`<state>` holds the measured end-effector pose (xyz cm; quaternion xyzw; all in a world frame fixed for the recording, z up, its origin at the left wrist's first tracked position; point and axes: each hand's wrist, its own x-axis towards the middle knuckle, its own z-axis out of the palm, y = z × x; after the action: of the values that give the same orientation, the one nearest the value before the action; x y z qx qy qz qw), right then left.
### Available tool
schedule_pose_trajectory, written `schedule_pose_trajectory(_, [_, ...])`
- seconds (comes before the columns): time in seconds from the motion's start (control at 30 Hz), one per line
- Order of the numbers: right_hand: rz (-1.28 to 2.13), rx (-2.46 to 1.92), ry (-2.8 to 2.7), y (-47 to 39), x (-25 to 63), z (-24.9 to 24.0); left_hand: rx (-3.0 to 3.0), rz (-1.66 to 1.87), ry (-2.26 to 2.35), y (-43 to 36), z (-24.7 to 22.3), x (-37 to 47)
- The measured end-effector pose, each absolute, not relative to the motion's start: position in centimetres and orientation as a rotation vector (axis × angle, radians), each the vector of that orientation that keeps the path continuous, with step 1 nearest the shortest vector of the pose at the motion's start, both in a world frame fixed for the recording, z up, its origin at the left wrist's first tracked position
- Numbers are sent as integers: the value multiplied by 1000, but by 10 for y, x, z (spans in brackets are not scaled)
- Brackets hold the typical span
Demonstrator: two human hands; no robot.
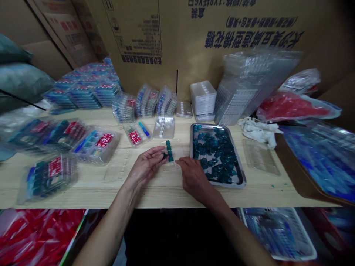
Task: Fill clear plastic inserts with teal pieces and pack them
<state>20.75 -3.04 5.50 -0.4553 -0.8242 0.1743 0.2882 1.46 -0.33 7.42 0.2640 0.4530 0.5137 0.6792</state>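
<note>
Left hand [146, 165] pinches a small teal piece [165, 156] in a closed grip; right hand [194, 176] rests loosely curled, holding nothing that we can make out. We judge the pieces light, hard, slippery; we take them by the edges

- Small packing workshop, looks like.
- Big cardboard cartons [172, 40] w/ printed text behind wooden bench [155, 192].
- Stacks of clear blister trays [249, 85], filled packs w/ red labels [83, 92].
- Steel tray [194, 127] of teal pcs.

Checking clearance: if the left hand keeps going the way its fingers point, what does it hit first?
The left hand points right and slightly away, fingertips already at the row of teal pieces. Those come first; the right hand and metal tray lie beyond, though depth is unclear.
</note>
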Motion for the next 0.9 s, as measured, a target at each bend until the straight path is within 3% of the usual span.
schedule_pose_trajectory(0.17, [595,-1034,-2084,-33,194,59,521,1143,1003,-6,70,21])
schedule_pose_trajectory(0.37, [328,-1089,-2284,-34,193,61,561,1191,1037,-10,66,27])
schedule_pose_trajectory(0.67, [190,-1062,-2398,-32,199,63,964,1098,1282,-15,69,27])
schedule_pose_trajectory(0.9, [139,-1095,-2462,-29,200,63,830,1065,1237,-19,67,25])
